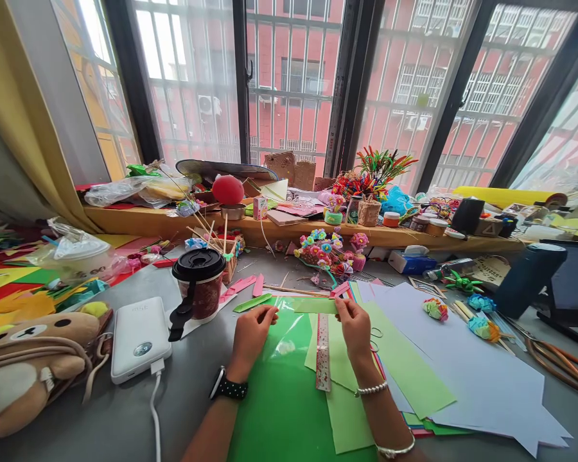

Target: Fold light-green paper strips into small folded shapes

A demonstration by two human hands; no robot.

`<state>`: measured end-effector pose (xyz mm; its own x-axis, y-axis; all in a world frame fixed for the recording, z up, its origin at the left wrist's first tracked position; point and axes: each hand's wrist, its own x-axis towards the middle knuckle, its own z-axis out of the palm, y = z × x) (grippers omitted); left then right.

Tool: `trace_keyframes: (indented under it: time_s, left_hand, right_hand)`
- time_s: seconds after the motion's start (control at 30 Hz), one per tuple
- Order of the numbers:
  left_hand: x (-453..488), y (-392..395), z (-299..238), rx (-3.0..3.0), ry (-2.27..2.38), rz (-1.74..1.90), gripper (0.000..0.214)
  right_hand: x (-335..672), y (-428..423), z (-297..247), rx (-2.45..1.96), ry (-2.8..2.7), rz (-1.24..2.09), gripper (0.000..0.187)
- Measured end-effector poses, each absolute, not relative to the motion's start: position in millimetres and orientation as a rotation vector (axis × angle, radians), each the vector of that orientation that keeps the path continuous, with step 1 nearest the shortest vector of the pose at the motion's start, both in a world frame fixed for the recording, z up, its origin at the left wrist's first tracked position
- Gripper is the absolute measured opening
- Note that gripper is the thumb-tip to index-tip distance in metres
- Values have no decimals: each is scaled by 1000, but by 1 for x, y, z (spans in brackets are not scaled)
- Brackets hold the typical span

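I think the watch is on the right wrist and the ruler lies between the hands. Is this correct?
Not the right wrist: the head view shows the watch on the left wrist. The ruler lies between the left hand and right hand.

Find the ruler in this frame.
In the head view, the ruler lies slightly right of centre, over light green paper, just left of the right hand.
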<state>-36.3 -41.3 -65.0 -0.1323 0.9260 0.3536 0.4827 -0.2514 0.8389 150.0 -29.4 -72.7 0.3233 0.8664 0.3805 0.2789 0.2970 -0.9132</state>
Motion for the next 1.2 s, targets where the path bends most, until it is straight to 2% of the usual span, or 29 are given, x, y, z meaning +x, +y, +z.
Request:
trace_keyframes:
  time_s: [0.17,0.3,0.4,0.73,1.03,1.2]
  left_hand:
    - [-30,-43,-67,2094,1496,1493,23]
    - [-21,-43,-72,2387,1292,1314,35]
    - [-17,-44,-75,2425,1296,1181,36]
    - [-14,-48,-63,1772,1125,1269,29]
    - [-12,-49,-60,1532,1030,1283,29]
    - [-10,-47,-67,1521,938,1213,33]
  right_hand:
    - [145,-30,-72,-1179,-1346,685,30]
    - [136,-31,-71,-1093,-1436,789,30]
    - [134,-31,-71,-1078,-1441,808,31]
    - [133,-38,-65,-969,-1539,940,26]
    - [135,-36,-70,-1030,-1479,765,19]
    - [131,-40,-68,-1062,-1526,554,16]
